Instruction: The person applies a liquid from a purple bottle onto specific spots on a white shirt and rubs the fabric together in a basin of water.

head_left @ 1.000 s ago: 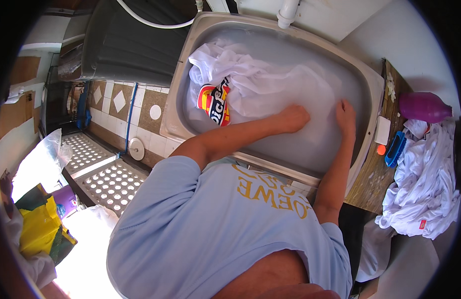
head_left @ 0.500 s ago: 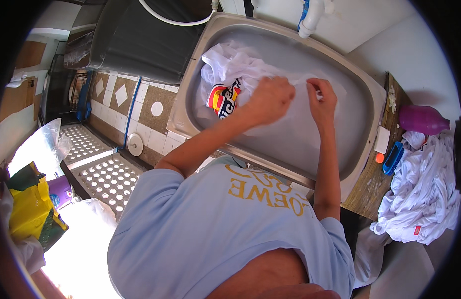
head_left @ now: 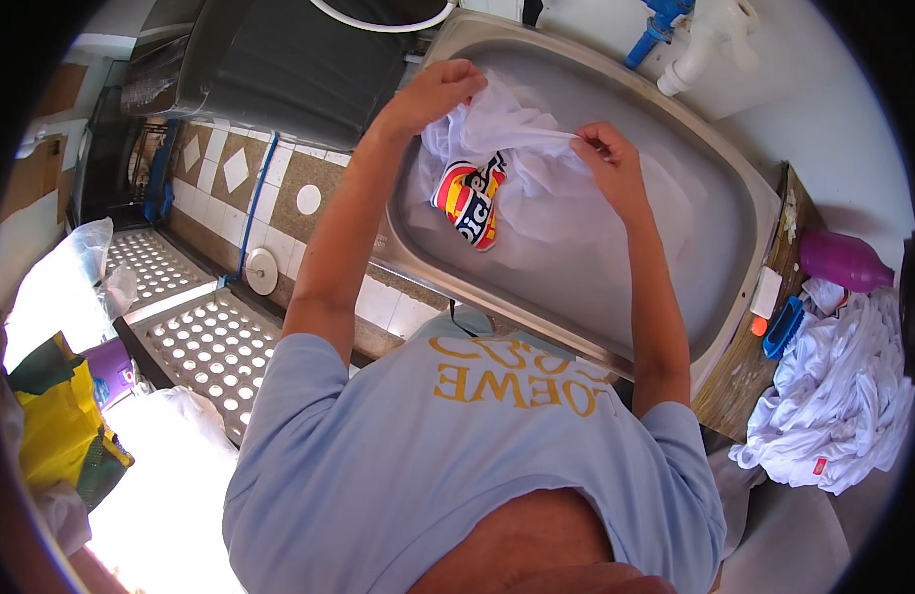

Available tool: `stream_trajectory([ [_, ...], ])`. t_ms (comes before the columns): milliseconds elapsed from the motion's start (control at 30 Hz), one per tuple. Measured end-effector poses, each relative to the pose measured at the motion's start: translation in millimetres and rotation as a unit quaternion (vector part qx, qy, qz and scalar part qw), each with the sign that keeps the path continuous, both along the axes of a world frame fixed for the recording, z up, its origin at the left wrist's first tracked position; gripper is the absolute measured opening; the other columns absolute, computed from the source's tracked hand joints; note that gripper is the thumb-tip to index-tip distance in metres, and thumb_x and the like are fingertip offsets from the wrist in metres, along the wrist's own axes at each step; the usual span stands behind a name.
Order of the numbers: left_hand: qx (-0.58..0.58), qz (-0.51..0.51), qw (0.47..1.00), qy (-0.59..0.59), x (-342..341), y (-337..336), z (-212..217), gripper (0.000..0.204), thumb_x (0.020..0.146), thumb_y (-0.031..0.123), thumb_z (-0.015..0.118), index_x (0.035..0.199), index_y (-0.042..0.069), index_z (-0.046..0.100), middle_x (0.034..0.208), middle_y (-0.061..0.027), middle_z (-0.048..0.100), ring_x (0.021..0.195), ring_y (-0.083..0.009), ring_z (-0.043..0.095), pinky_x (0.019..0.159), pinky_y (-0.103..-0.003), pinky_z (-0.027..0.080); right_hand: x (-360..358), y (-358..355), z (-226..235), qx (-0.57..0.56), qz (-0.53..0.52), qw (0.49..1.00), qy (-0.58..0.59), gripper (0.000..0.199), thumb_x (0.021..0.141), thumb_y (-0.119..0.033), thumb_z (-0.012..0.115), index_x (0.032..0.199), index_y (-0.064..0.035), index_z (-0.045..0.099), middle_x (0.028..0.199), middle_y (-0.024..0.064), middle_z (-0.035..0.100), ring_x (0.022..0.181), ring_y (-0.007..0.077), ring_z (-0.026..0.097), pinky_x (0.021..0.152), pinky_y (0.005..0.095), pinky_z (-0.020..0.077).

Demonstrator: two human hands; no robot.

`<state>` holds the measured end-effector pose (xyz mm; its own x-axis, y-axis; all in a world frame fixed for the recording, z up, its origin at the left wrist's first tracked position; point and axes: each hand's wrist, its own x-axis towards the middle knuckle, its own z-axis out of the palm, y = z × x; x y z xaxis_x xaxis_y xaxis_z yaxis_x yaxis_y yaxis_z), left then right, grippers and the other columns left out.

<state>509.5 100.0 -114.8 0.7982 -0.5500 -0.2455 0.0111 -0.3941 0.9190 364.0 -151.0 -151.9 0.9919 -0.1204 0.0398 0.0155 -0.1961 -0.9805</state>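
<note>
A wet white garment (head_left: 531, 158) with a bold red, yellow and black print lies bunched in the left part of a metal sink (head_left: 739, 287) of cloudy grey water. At the sink's far left rim, my left hand (head_left: 439, 96) is closed on one part of the cloth. My right hand (head_left: 613, 168) pinches another part, over the middle of the basin. Between the two hands the fabric is pulled into a raised fold. Its lower part, with the print, rests in the water, and some of the cloth is under the surface.
Right of the sink, a wooden ledge (head_left: 744, 376) bears a white bar (head_left: 766, 293), a blue brush (head_left: 784, 329), a purple bottle (head_left: 843, 259) and a heap of white clothes (head_left: 833, 396). Blue and white pipes (head_left: 710, 49) hang above the far rim. A dark bin-like tub (head_left: 289, 74) stands left.
Both hands have moved apart; my left hand has gone up and left to the cloth, and my right hand has shifted left and up. The garment is now lifted and stretched between them.
</note>
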Motion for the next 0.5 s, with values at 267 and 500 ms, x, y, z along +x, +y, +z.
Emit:
stream_trajectory([
  [267, -0.204, 0.051, 0.957, 0.200, 5.8, 15.3, 12.9, 0.018, 0.095, 0.020, 0.052, 0.101, 0.003, 0.058, 0.093, -0.0079, 0.066, 0.080, -0.0161, 0.066, 0.073, -0.030, 0.055, -22.4, -22.1, -2.1, 0.066, 0.006, 0.996, 0.060, 0.010, 0.086, -0.011, 0.063, 0.090, -0.0026, 0.061, 0.083, -0.0028, 0.058, 0.078, 0.0067, 0.051, 0.073, 0.0218, 0.0388],
  [500, -0.302, 0.127, 0.917, 0.228, 0.5, -3.6, 16.2, 0.017, 0.093, 0.012, 0.055, 0.099, -0.003, 0.055, 0.092, -0.0159, 0.064, 0.081, -0.0245, 0.067, 0.077, -0.036, 0.058, -21.0, -40.9, -13.3, 0.100, -0.022, 0.988, 0.113, 0.010, 0.083, -0.014, 0.059, 0.085, -0.0039, 0.058, 0.077, -0.0026, 0.054, 0.071, 0.0086, 0.048, 0.070, 0.0229, 0.0389],
])
